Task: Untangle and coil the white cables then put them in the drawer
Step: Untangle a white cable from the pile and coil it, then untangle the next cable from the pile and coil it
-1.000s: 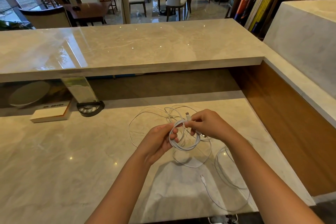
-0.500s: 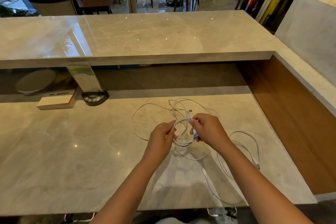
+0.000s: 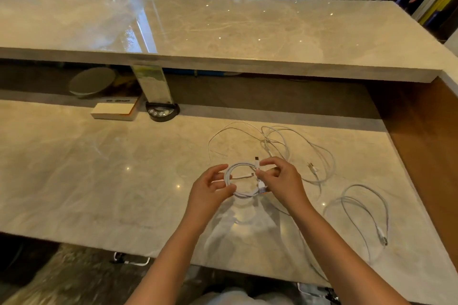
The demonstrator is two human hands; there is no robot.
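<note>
A small white coiled cable point(image 3: 244, 194) hangs between my hands just above the marble desk point(image 3: 99, 181). My left hand point(image 3: 210, 189) pinches the coil's left side. My right hand point(image 3: 281, 181) grips its right side, where a plug end sticks up past the fingers. Behind the hands a tangle of loose white cables point(image 3: 292, 146) lies spread on the desk. Another loose white cable point(image 3: 364, 208) loops at the right, its plug near the front edge. No drawer is in view.
A white box point(image 3: 112, 111) and a round black socket unit point(image 3: 162, 111) sit at the back of the desk by a mirrored post. A raised marble counter point(image 3: 223, 30) overhangs the back. A wooden side panel point(image 3: 426, 146) bounds the right.
The view has tilted down and shifted left. The coil in my hands has become tighter and neater, and the loose cable at the right now lies fully in sight.
</note>
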